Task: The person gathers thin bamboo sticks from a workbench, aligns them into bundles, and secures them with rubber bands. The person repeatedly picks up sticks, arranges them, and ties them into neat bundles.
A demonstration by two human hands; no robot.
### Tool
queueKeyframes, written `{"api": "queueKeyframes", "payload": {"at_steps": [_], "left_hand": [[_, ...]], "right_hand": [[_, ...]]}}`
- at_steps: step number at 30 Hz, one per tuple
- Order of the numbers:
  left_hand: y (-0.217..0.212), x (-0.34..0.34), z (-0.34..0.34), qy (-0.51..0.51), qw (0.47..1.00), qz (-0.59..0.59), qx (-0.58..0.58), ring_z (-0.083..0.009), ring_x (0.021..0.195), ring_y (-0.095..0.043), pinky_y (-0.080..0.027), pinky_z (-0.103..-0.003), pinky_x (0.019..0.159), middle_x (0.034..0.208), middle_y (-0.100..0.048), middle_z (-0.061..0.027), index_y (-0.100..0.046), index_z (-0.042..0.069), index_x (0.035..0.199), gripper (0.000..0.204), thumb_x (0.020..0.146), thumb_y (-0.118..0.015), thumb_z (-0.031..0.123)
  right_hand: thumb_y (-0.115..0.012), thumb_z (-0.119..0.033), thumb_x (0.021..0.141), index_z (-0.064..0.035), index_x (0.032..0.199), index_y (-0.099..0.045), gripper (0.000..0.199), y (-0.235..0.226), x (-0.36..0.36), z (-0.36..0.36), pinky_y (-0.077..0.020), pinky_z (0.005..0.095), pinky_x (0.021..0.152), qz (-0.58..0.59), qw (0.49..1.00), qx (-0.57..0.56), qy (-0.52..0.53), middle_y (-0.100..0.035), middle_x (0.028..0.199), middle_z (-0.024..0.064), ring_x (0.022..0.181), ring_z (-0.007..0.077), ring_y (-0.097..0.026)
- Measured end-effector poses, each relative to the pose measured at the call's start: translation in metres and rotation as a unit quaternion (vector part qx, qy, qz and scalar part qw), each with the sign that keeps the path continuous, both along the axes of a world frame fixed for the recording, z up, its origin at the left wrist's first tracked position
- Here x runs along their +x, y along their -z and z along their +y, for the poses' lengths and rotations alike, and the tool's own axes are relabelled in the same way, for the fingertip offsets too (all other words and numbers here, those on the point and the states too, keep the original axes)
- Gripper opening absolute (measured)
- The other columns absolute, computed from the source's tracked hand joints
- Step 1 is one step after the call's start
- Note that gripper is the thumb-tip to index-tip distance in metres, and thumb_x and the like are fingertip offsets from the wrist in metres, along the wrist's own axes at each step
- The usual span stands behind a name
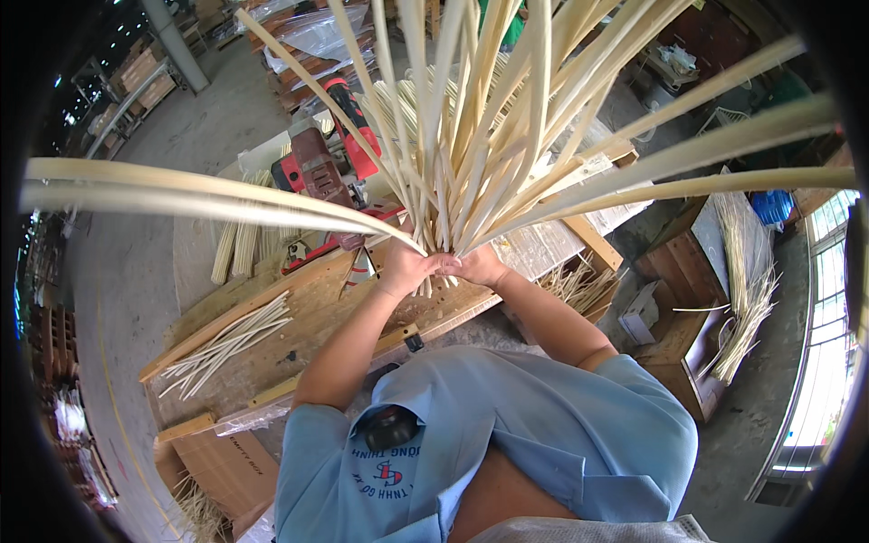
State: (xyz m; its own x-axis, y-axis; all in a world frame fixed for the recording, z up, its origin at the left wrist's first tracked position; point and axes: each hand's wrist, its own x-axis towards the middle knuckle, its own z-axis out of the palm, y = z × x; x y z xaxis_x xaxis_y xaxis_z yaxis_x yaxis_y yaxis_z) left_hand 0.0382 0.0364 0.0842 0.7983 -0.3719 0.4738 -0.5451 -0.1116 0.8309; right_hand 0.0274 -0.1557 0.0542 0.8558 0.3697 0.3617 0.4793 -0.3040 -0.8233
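two hands touching, left hand and right hand, fingers curled round the lower part of a bundle of pale cane rods. bundle held over the workbench toward its near edge, tops splayed wide; i can't tell if the butts touch wood. red-and-brown miter saw beyond left hand. short cane pieces strewn near the surface's left end.

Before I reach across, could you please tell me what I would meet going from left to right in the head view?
Loose short sticks, red-and-brown power tool, left hand, right hand, white box, pale strand bundle, bright window.
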Motion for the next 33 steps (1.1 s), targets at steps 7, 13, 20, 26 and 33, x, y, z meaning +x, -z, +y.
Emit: {"api": "queueKeyframes", "payload": {"at_steps": [7, 13, 20, 26, 33], "left_hand": [[-0.016, 0.002, -0.003, -0.002, 1.0, 0.01, -0.005, -0.0314, 0.106, -0.069, -0.052, -0.041, 0.096, 0.115, -0.071, -0.0174, -0.057, -0.001, 0.131, 0.087, 0.064, -0.096, 0.04], [-0.033, -0.004, -0.026, 0.016, 0.987, 0.062, -0.149, -0.0285, 0.122, -0.059, -0.046, -0.041, 0.105, 0.129, -0.062, -0.0168, -0.045, -0.003, 0.139, 0.108, 0.059, -0.098, 0.047], [0.013, 0.004, -0.022, 0.031, 0.995, 0.074, -0.063, -0.024, 0.113, -0.064, -0.05, -0.038, 0.101, 0.124, -0.066, -0.0146, -0.046, -0.004, 0.136, 0.104, 0.061, -0.095, 0.049], [-0.002, -0.013, -0.03, 0.03, 0.981, 0.089, -0.172, -0.0198, 0.104, -0.065, -0.052, -0.037, 0.094, 0.116, -0.068, -0.008, -0.059, -0.001, 0.124, 0.086, 0.063, -0.097, 0.047], [0.019, -0.018, -0.025, 0.004, 0.989, 0.117, -0.089, -0.0196, 0.104, -0.066, -0.054, -0.035, 0.093, 0.112, -0.07, -0.0097, -0.063, -0.001, 0.119, 0.073, 0.07, -0.095, 0.042]], "right_hand": [[-0.088, -0.018, 0.062, -0.0066, 0.117, -0.068, 0.06, -0.013, -0.01, 0.016, -0.0525, 0.045, 0.094, -0.112, 0.989, -0.014, 0.098, -0.069, 0.114, 0.0185, 0.105, 0.0409, -0.066], [-0.088, -0.019, 0.064, -0.0078, 0.116, -0.069, 0.057, -0.016, -0.005, 0.016, -0.0563, 0.0394, 0.087, -0.095, 0.987, 0.02, 0.128, -0.071, 0.111, 0.0151, 0.098, 0.0345, -0.071], [-0.089, -0.02, 0.066, -0.0057, 0.129, -0.056, 0.072, 0.011, 0.0, 0.016, -0.0523, 0.0438, 0.096, -0.093, 0.989, 0.013, 0.11, -0.066, 0.119, 0.0205, 0.11, 0.039, -0.066], [-0.087, -0.021, 0.069, -0.0015, 0.141, -0.038, 0.089, 0.018, -0.009, 0.018, -0.0531, 0.0457, 0.092, -0.046, 0.991, 0.036, 0.122, -0.063, 0.121, 0.025, 0.11, 0.0453, -0.064], [-0.086, -0.025, 0.072, -0.0017, 0.138, -0.043, 0.082, 0.021, -0.013, 0.023, -0.0533, 0.0473, 0.091, -0.108, 0.982, 0.035, 0.152, -0.058, 0.125, 0.0244, 0.111, 0.0446, -0.063]]}}
